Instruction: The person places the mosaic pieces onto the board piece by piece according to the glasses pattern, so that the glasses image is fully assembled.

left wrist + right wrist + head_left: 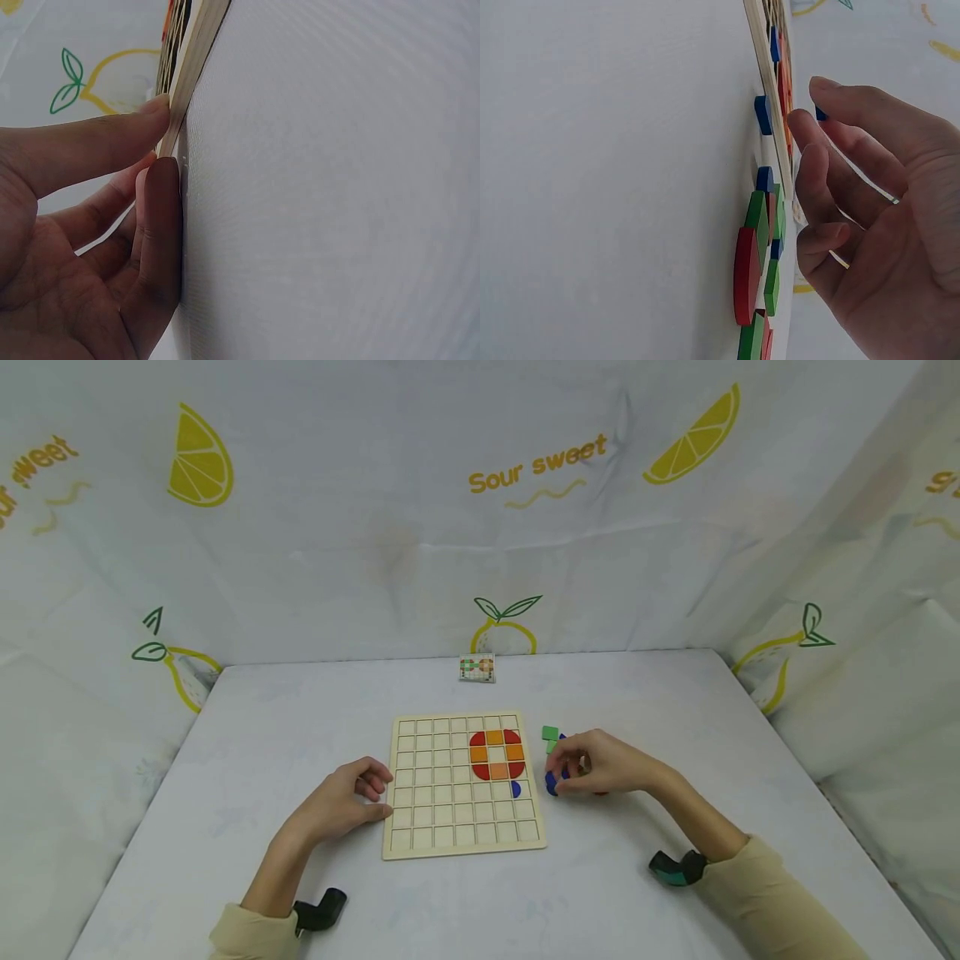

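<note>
A pale wooden grid board (433,793) lies on the table. My left hand (341,802) is at its left edge; in the left wrist view the thumb (97,146) and fingertips touch the rim. Red corner pieces and orange squares form a ring (498,771) on the upper right cells. A blue half-round piece (516,789) sits below the ring. Beyond the board's right edge, my right hand (606,762) pinches a small blue piece (820,113) between thumb and fingers, mostly hidden by them. Another blue piece (763,115) lies on the table beside the board.
Loose green squares (551,732), a red curved piece (745,276) and several other pieces lie right of the board, partly under the right hand. A small printed pattern card (477,667) is at the table's back edge. White lemon-print cloth (360,568) rises behind.
</note>
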`<action>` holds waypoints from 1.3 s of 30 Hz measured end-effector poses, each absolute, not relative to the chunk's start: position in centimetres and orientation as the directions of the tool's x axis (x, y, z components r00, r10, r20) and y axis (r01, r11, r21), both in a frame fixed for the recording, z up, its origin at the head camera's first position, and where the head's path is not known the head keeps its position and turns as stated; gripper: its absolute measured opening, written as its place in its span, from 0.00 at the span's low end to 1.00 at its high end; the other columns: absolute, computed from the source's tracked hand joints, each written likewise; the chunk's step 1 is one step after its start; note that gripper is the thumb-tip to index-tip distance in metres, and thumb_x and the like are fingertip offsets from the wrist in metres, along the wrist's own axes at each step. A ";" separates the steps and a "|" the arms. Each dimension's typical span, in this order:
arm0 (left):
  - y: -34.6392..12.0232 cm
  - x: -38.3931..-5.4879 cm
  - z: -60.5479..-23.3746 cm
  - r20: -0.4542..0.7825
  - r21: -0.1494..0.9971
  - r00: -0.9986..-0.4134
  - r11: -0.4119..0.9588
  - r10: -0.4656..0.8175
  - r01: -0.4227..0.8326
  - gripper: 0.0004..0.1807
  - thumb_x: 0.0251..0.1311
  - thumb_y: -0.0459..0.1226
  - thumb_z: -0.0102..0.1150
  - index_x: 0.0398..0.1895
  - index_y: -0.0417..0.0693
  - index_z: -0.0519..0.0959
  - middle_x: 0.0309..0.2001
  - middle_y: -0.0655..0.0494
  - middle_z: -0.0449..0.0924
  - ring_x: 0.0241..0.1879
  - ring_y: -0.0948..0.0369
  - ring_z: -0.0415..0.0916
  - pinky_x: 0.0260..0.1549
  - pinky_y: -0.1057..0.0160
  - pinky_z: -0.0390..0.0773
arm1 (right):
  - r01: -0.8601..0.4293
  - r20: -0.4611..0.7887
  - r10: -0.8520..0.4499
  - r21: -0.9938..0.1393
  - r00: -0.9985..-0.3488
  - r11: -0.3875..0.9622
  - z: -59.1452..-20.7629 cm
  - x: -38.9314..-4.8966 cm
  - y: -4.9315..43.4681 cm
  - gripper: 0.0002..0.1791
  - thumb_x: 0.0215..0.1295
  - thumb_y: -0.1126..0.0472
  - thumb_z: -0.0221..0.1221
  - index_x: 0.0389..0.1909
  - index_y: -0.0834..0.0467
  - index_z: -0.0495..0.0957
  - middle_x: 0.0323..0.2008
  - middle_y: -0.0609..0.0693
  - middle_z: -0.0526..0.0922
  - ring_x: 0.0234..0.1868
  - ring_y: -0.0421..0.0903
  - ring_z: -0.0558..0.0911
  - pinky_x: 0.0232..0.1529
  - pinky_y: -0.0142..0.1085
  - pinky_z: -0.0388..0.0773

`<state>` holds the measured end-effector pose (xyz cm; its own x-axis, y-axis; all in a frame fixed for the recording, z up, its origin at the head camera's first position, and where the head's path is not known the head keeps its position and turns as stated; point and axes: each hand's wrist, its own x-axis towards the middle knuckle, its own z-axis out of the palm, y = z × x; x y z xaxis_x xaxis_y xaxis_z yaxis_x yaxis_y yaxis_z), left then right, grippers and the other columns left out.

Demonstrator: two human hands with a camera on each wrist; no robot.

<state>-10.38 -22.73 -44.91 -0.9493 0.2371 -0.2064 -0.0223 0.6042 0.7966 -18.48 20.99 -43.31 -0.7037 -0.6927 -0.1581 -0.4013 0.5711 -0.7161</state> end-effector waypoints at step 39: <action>-22.6 -10.4 -44.9 -0.222 0.790 -0.949 0.612 0.225 -0.040 0.22 0.58 0.31 0.79 0.53 0.43 0.80 0.42 0.52 0.79 0.42 0.59 0.77 0.45 0.66 0.75 | -0.490 -0.141 -0.869 -0.778 -0.475 0.394 -44.1 -18.1 16.9 0.07 0.75 0.65 0.64 0.43 0.52 0.91 0.41 0.46 0.91 0.32 0.32 0.77 0.35 0.26 0.76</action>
